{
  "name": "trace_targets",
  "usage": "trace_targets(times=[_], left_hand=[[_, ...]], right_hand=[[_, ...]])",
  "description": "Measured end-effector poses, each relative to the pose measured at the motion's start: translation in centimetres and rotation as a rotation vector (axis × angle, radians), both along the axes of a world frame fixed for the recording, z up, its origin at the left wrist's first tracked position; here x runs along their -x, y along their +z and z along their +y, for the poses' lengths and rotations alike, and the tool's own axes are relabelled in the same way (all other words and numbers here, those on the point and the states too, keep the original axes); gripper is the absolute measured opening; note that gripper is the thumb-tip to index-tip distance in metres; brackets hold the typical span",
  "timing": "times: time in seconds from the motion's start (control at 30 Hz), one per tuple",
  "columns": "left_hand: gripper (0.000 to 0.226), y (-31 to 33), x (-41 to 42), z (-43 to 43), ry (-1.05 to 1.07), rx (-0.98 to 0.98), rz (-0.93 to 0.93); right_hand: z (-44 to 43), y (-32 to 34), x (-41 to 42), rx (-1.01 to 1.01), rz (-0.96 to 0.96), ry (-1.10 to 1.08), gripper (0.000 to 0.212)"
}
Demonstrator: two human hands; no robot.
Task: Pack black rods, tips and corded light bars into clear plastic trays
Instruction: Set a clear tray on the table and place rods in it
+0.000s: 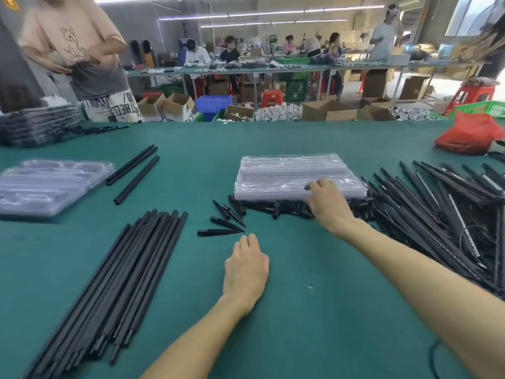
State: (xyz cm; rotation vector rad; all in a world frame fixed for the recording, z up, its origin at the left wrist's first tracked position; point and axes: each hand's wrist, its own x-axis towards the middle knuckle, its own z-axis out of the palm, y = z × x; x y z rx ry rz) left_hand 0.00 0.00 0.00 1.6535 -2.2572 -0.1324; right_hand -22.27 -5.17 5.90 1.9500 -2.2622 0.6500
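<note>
Worktop: a green cloth-covered worktop (300,310) fills the lower half of the view
Left hand: the left hand (246,269) lies palm down on the worktop, fingers straight and together; its grip is loose and has hold of nothing
Tips: small black pointed plastic tips (226,224) lie scattered just beyond the left fingertips, apart from them; more are heaped along the near edge of the tray stack, below the right hand
Right hand: the right hand (326,206) reaches forward with its fingers curled over the near edge of a stack of clear plastic trays (287,173); the grip is closed on that edge and the thumb is hidden
Tray stack: it sits mid-worktop, straight ahead of the left hand and well apart from it
Rods: a bundle of long black rods (123,269) lies slantwise to the left of the left hand, not touching it; three loose black rods (134,170) lie farther back, beside a second pile of clear trays (49,184)
Light bars: a spread heap of black corded light bars (437,209) lies to the right of the right forearm, reaching up to the tray stack's right side
Far right: a crumpled red plastic bag (470,132) sits on the worktop
</note>
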Motion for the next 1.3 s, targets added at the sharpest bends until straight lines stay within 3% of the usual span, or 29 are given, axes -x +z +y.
trace_targets(times=[0.17, 0.3, 0.5, 0.63, 0.73, 1.0, 1.13, 1.3], left_hand=[[0.016, -0.6, 0.0, -0.5, -0.002, 0.014, 0.022], [0.015, -0.9, 0.1, -0.7, 0.001, 0.032, 0.016], [0.014, -1.1, 0.1, -0.8, 0.002, 0.044, 0.000], [0.013, -1.2, 0.1, -0.9, 0.005, 0.054, 0.007], [0.013, -1.4, 0.0, -0.9, 0.002, 0.064, 0.002], [0.014, -1.4, 0.0, -0.9, 0.003, 0.069, 0.001], [0.013, -1.5, 0.0, -1.0, 0.002, 0.069, -0.003], [0.015, -1.7, 0.0, -1.1, 0.001, 0.069, 0.002]], right_hand=[[-4.0, 0.8, 0.7, -0.124, 0.041, -0.036, 0.026], [-4.5, 0.9, 1.5, -0.090, 0.030, -0.020, 0.014], [-5.6, 1.1, 1.4, -0.023, 0.036, -0.040, 0.025], [-6.2, 1.4, 1.0, 0.120, 0.165, -0.083, 0.041], [-6.3, 1.3, 0.2, 0.207, 0.243, -0.096, 0.042], [-5.4, 0.3, 0.6, 0.029, 0.328, -0.045, 0.044], [-3.8, 0.3, 0.4, 0.044, 0.379, 0.000, 0.032], [0.2, 0.0, -1.1, 0.128, 0.430, 0.086, 0.054]])
